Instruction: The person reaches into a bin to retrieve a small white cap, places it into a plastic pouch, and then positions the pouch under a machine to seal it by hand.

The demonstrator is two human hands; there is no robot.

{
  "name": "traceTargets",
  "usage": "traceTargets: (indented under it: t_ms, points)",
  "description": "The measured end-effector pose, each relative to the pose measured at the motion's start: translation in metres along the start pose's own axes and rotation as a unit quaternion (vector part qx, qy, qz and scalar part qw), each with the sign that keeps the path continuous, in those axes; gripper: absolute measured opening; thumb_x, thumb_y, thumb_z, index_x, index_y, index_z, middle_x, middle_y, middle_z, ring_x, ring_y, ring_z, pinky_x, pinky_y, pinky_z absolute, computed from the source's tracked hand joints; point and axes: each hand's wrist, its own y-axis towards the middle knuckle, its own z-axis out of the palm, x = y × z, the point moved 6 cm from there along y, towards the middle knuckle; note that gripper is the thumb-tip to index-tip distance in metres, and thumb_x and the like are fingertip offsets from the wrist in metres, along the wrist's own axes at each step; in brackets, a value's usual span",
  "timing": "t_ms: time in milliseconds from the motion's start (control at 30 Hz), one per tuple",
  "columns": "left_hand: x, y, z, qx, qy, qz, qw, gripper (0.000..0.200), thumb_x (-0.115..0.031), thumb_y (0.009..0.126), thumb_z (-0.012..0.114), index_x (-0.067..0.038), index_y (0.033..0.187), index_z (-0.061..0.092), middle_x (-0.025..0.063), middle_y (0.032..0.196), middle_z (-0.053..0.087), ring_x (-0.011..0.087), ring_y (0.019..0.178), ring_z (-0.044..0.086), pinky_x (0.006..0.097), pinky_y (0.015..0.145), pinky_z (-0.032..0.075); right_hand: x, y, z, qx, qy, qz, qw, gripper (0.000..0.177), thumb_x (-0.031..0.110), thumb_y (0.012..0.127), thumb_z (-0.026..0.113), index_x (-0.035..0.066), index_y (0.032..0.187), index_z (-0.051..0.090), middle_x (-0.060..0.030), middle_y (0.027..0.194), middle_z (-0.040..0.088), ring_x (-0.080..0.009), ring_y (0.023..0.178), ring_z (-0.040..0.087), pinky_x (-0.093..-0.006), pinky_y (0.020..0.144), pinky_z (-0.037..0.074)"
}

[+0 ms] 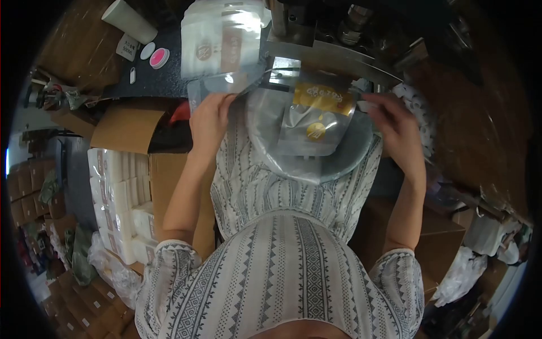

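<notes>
My left hand [210, 121] pinches the edge of a clear plastic pouch [200, 90], just below a stack of printed pouches [220, 42] on the dark table. In front of me, a silvery pouch with yellow print [316, 124] lies over a round basin [271, 152] lined with clear plastic, near the lap. Close by the yellow-printed pouch's right edge is my right hand [398, 124], slightly blurred, its fingers together around a small white bit [366, 105]. I cannot tell what that bit is.
A metal machine [339, 53] stands behind the basin. At the table's left are a pink ink pad [160, 58], its lid and a white cup [129, 21]. An open cardboard box [127, 127] and stacked white packs [121, 198] fill the left side. More cardboard [435, 243] sits right.
</notes>
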Motion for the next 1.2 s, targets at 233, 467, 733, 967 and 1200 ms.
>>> traceTargets:
  t_ms: [233,467,733,967,1200]
  points:
    - [-0.062,-0.016,-0.022,-0.014,-0.053,0.04,0.998,0.01,-0.005,0.081,0.063,-0.007,0.09,0.066,0.01,0.078,0.06,0.0312,0.07,0.06,0.0362,0.059,0.046,0.061,0.01,0.064,0.041,-0.014,-0.237,0.971,0.024,0.006,0.085,0.062,0.002,0.109,0.063,-0.0106,0.096,0.064,-0.0206,0.082,0.063,-0.0319,0.073,0.05]
    - [-0.091,0.001,0.06,0.25,-0.295,-0.042,0.921,0.015,-0.013,0.088,0.062,-0.001,0.093,0.066,0.0114,0.083,0.065,0.0201,0.07,0.065,0.0312,0.057,0.048,0.016,0.017,0.042,0.002,0.042,-0.065,0.997,0.023,0.01,0.087,0.062,0.002,0.109,0.063,-0.0135,0.099,0.066,-0.0211,0.09,0.066,-0.0314,0.075,0.051]
    - [-0.093,0.029,0.104,0.277,-0.551,-0.272,0.739,0.036,-0.025,0.091,0.061,0.01,0.102,0.062,0.0111,0.091,0.066,0.0154,0.075,0.066,0.0238,0.062,0.053,-0.062,0.035,-0.016,-0.098,-0.223,-0.047,0.969,0.025,0.012,0.086,0.059,0.0,0.107,0.061,-0.0169,0.108,0.063,-0.03,0.093,0.064,-0.0375,0.08,0.05]
    - [0.009,0.052,0.047,0.009,0.059,0.009,0.998,0.049,-0.033,0.089,0.062,-0.001,0.125,0.052,0.0194,0.129,0.051,0.034,0.111,0.054,0.0424,0.092,0.043,-0.077,0.024,-0.011,-0.084,-0.246,-0.051,0.964,0.024,0.01,0.083,0.057,0.004,0.106,0.059,-0.0154,0.119,0.059,-0.037,0.1,0.06,-0.0423,0.082,0.049]
    - [0.0,0.013,0.028,0.025,0.119,0.1,0.988,0.042,-0.018,0.085,0.063,-0.005,0.124,0.051,0.0175,0.121,0.054,0.037,0.11,0.052,0.0453,0.091,0.041,-0.045,0.007,-0.032,-0.113,-0.277,0.08,0.951,0.015,0.013,0.087,0.056,0.005,0.098,0.063,-0.0169,0.095,0.067,-0.0362,0.089,0.064,-0.043,0.075,0.05]
